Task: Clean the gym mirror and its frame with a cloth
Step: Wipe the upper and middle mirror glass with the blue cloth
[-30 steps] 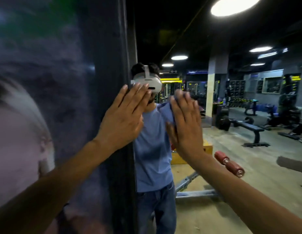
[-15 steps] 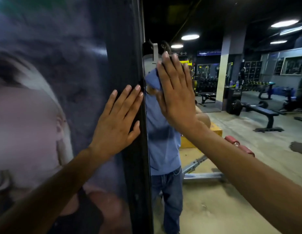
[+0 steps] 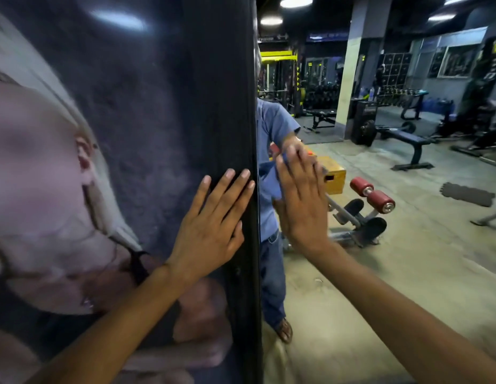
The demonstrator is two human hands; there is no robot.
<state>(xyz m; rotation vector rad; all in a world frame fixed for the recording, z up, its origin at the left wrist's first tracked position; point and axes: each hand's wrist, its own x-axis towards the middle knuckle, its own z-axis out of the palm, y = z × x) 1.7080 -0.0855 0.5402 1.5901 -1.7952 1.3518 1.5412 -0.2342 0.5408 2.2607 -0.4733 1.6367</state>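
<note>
Head view: the right hand [image 3: 302, 200] presses the blue cloth [image 3: 270, 176] flat-fingered on the mirror [image 3: 407, 273] beside the frame [image 3: 251, 106]; the left hand [image 3: 210, 225] braces, spread. Best wipe in overlapping strokes along that edge.

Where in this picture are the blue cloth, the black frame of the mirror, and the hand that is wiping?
Blue cloth [image 3: 269, 176]: head view, on the fold left of the fingers.
Black frame [image 3: 246, 79]: head view, on its upper upright strip.
Right hand [image 3: 303, 209]: head view, on the back of the hand pressing the cloth.
</note>
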